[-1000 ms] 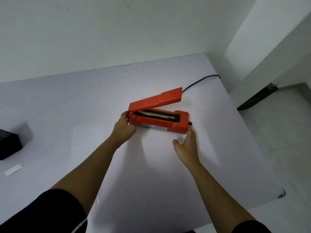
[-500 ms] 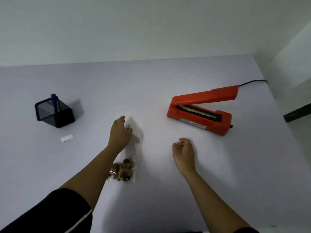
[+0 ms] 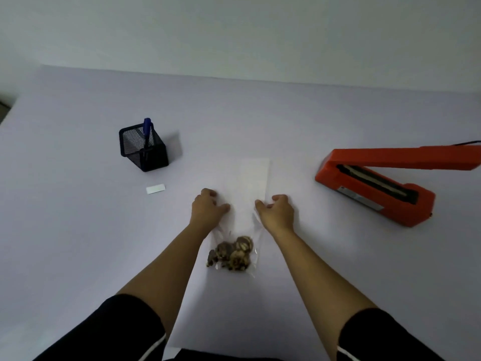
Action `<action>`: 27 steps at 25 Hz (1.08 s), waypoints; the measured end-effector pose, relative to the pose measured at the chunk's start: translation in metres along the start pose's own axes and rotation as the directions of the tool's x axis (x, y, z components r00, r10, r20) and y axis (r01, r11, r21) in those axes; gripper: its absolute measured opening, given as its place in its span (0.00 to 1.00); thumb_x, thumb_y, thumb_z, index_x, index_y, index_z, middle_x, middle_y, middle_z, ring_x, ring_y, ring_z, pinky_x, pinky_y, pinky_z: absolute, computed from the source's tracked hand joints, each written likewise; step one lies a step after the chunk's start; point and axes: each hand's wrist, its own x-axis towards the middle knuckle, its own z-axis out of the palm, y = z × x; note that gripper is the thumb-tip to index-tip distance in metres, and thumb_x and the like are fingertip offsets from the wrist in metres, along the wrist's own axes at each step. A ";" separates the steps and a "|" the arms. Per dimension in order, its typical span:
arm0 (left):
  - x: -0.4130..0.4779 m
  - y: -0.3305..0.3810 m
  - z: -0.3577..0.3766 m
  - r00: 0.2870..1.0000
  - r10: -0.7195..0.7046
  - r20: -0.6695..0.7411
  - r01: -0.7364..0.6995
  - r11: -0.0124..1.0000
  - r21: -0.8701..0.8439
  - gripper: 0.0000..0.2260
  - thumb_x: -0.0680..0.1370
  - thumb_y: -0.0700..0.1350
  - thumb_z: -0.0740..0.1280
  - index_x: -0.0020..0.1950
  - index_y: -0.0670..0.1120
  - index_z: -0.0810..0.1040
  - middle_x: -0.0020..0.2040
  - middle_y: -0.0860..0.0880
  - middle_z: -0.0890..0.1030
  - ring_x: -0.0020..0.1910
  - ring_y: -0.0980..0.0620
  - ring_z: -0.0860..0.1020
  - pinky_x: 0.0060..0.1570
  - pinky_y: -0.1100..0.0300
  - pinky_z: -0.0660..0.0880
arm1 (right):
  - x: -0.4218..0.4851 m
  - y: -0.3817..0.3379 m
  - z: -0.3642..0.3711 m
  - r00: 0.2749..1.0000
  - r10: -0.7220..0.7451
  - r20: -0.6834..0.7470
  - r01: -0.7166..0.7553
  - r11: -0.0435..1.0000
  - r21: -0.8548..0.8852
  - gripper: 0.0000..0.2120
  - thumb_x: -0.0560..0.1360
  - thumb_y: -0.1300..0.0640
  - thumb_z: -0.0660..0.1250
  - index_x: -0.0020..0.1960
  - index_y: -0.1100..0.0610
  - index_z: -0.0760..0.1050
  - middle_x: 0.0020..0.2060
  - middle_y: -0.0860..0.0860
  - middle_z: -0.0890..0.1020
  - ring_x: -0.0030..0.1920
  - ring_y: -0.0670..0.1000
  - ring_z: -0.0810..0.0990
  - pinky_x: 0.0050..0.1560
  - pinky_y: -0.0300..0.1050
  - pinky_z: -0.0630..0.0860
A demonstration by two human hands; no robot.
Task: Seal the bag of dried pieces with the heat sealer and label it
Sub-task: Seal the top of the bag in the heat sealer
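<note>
Head camera: mid-worktop, the clear bag (image 3: 250, 183) is gripped at its side edges by the curled fingers of left hand (image 3: 209, 210) and right hand (image 3: 276, 212), seemingly to be flattened for the heat sealer (image 3: 377, 201).

A pale lilac table (image 3: 78, 256) filled most of the frame, meeting a plain white wall (image 3: 234, 35) along its far edge. At the upper left of the table stood a black mesh pen holder (image 3: 156, 158), upright, with a blue pen (image 3: 147, 127) standing inside it and poking above its rim.
</note>
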 end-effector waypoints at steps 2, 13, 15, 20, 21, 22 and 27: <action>0.001 -0.002 -0.003 0.999 -0.003 0.046 0.008 0.994 -0.105 0.16 0.74 0.44 0.70 0.60 0.44 0.74 0.47 0.49 0.75 0.52 0.46 0.75 0.49 0.57 0.73 | 0.000 -0.001 -0.002 0.998 -0.020 0.060 0.020 1.000 0.005 0.17 0.75 0.51 0.66 0.58 0.60 0.71 0.49 0.53 0.79 0.50 0.54 0.78 0.49 0.41 0.70; -0.014 0.017 0.003 0.953 0.100 0.286 0.025 0.915 -0.403 0.10 0.80 0.46 0.61 0.48 0.42 0.79 0.43 0.46 0.83 0.38 0.50 0.81 0.36 0.60 0.75 | 0.001 0.020 -0.039 0.994 -0.042 0.104 -0.008 0.898 0.440 0.09 0.78 0.57 0.63 0.50 0.61 0.78 0.37 0.49 0.81 0.37 0.45 0.80 0.38 0.32 0.76; -0.021 0.023 0.014 0.943 0.094 0.320 0.035 0.925 -0.377 0.09 0.80 0.45 0.62 0.48 0.42 0.80 0.42 0.46 0.83 0.38 0.49 0.81 0.34 0.61 0.74 | -0.006 0.033 -0.054 0.995 -0.014 0.098 -0.034 0.879 0.476 0.07 0.78 0.57 0.63 0.48 0.59 0.78 0.37 0.49 0.81 0.37 0.44 0.80 0.38 0.31 0.76; -0.039 0.047 0.046 0.905 0.103 0.413 0.060 0.930 -0.364 0.08 0.79 0.44 0.64 0.47 0.41 0.78 0.42 0.46 0.85 0.34 0.53 0.82 0.35 0.60 0.74 | -0.017 0.060 -0.099 0.999 -0.010 0.033 -0.008 0.858 0.514 0.06 0.77 0.58 0.64 0.50 0.59 0.78 0.38 0.50 0.82 0.37 0.45 0.81 0.41 0.35 0.76; -0.043 0.051 0.054 0.891 0.108 0.442 0.070 0.927 -0.368 0.07 0.78 0.44 0.64 0.45 0.41 0.78 0.42 0.45 0.85 0.34 0.53 0.81 0.35 0.61 0.75 | -0.020 0.066 -0.110 1.000 -0.016 0.015 0.006 0.860 0.510 0.07 0.77 0.58 0.64 0.50 0.59 0.78 0.37 0.50 0.82 0.37 0.45 0.81 0.41 0.35 0.76; -0.048 0.054 0.062 0.876 0.121 0.467 0.072 0.924 -0.375 0.07 0.78 0.43 0.64 0.44 0.41 0.78 0.42 0.44 0.84 0.34 0.53 0.81 0.35 0.61 0.75 | -0.022 0.072 -0.121 1.000 -0.021 -0.003 0.019 0.863 0.504 0.06 0.77 0.58 0.64 0.50 0.59 0.78 0.37 0.50 0.83 0.37 0.44 0.81 0.41 0.35 0.76; -0.069 0.072 0.099 0.836 0.218 0.504 -0.027 0.933 -0.358 0.05 0.76 0.40 0.67 0.43 0.41 0.81 0.40 0.46 0.81 0.40 0.52 0.79 0.42 0.62 0.73 | -0.032 0.104 -0.170 0.998 0.005 -0.068 0.029 0.870 0.492 0.07 0.76 0.57 0.65 0.49 0.59 0.79 0.37 0.50 0.84 0.37 0.46 0.82 0.39 0.33 0.77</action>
